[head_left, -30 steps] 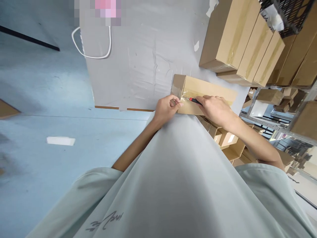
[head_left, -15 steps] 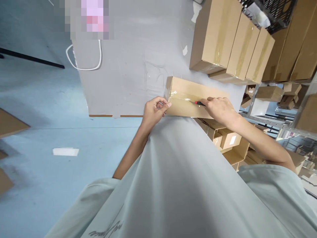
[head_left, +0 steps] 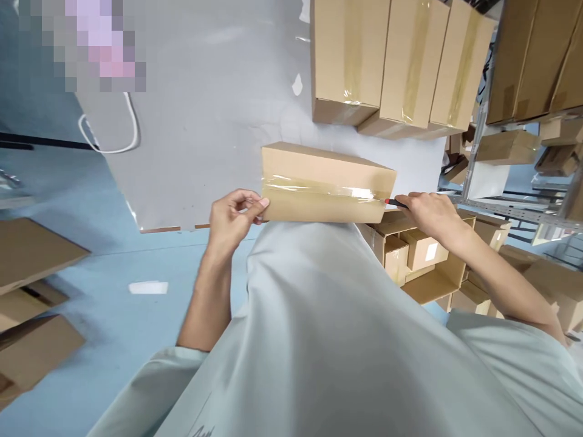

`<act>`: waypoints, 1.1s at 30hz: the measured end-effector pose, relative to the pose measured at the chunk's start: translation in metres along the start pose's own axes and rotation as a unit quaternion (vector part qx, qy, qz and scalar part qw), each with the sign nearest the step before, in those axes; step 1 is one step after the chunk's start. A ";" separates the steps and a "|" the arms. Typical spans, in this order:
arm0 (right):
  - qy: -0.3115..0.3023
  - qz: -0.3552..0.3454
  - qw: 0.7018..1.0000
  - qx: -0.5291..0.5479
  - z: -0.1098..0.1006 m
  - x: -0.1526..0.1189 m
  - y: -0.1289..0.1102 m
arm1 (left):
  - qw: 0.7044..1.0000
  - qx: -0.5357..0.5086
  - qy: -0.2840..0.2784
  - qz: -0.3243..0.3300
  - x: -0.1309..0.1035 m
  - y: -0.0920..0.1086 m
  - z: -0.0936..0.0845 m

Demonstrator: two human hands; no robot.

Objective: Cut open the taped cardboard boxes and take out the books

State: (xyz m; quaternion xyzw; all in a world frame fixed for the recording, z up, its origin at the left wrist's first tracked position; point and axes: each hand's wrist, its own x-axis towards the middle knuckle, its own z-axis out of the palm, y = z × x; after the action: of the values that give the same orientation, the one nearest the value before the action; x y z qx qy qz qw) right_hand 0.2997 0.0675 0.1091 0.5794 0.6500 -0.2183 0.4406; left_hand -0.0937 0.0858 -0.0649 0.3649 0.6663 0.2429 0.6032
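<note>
A long cardboard box (head_left: 319, 209) lies at the table's near edge against my shirt, with clear shiny tape (head_left: 319, 187) running along its top. My left hand (head_left: 239, 212) is at the box's left end, thumb and fingers pinched together at its lower corner; whatever is between the fingertips is too small to tell. At the other end, my right hand (head_left: 430, 212) is closed around a thin black tool with a red tip (head_left: 395, 202). The tip is at the right end of the box, by the end of the tape.
Three taped boxes (head_left: 412, 67) stand on the grey table (head_left: 204, 121) at the back right. A white cable (head_left: 134, 130) hangs over its left edge. Open cartons (head_left: 437, 285) sit below right, beside metal shelving (head_left: 514, 211). More cardboard (head_left: 39, 252) lies at left.
My right hand has moved with the tool from the middle of the box to its right end. The view has shifted, and the whole box top now shows.
</note>
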 end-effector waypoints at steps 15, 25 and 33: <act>0.147 0.131 0.900 0.388 0.153 0.091 0.120 | 0.993 -0.064 0.099 0.004 0.025 0.000 -0.017; 0.180 0.001 0.518 0.836 0.147 0.244 -0.077 | 0.991 -0.112 0.069 -0.035 0.057 -0.027 -0.085; 0.305 0.035 0.540 0.784 0.109 0.200 -0.079 | 0.990 -0.123 0.060 -0.030 0.074 -0.067 -0.106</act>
State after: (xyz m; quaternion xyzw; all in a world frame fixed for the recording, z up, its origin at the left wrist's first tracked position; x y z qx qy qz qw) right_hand 0.2720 0.0749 -0.1305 0.7478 0.2939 -0.4347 -0.4069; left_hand -0.2114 0.1143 -0.1458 0.2527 0.6770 0.3268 0.6091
